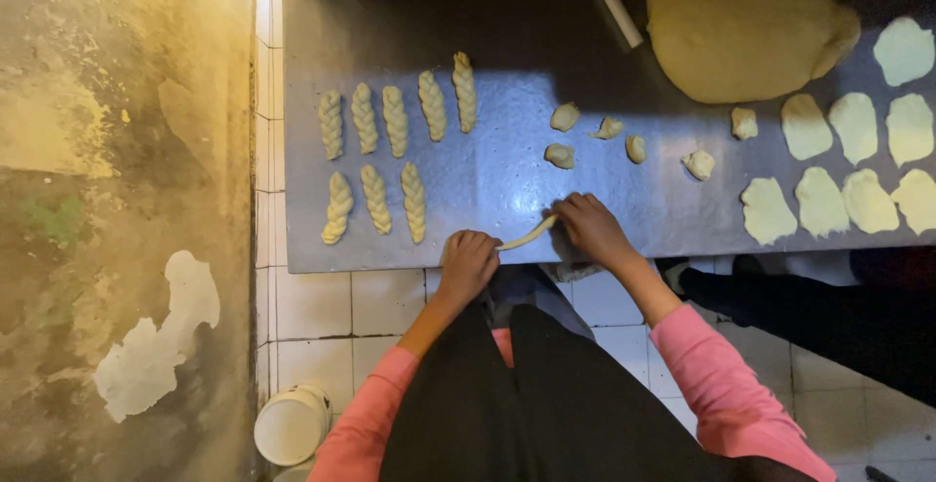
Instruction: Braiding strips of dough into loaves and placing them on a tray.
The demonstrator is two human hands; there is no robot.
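Left hand [468, 263], dough strip [527, 234] across to right hand [592, 229]

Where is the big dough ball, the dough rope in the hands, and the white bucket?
big dough ball [746, 29], head view, middle of its top.
dough rope [526, 236], head view, middle of the strand between both hands.
white bucket [291, 426], head view, its lid.
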